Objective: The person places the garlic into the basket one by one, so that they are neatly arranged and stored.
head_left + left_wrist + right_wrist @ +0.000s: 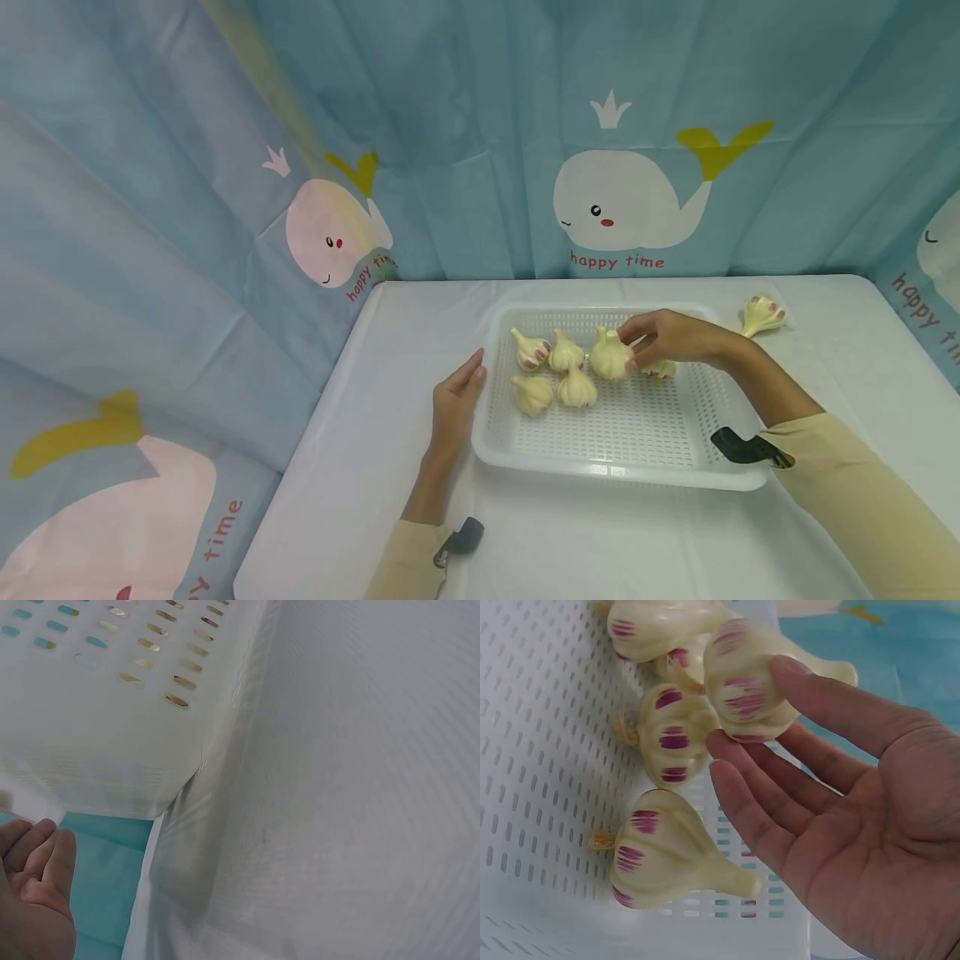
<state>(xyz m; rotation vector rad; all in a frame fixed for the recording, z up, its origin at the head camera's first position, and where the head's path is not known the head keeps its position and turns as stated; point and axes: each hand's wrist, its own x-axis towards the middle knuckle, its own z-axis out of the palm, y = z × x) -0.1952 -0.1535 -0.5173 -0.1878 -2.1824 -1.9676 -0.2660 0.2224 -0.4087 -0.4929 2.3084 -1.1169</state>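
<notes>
My right hand (663, 337) pinches a garlic bulb (742, 682) between thumb and fingertips, over the white perforated basket (615, 475). Several more cream garlic bulbs with purple streaks sit in the basket, among them a front-left bulb (532, 396) and a back-left bulb (531, 352). Partly hidden under my right hand is another garlic bulb (660, 370). At the basket's left side, my left hand (453, 408) has its fingers beside the rim and grips nothing. The left wrist view shows the left hand (37, 892) with gently bent fingers below the basket wall (82, 727).
Outside the basket, a single garlic bulb (762, 315) lies at the back right of the white table (360, 442). A blue whale-print curtain (465, 167) hangs along the back and left of the table.
</notes>
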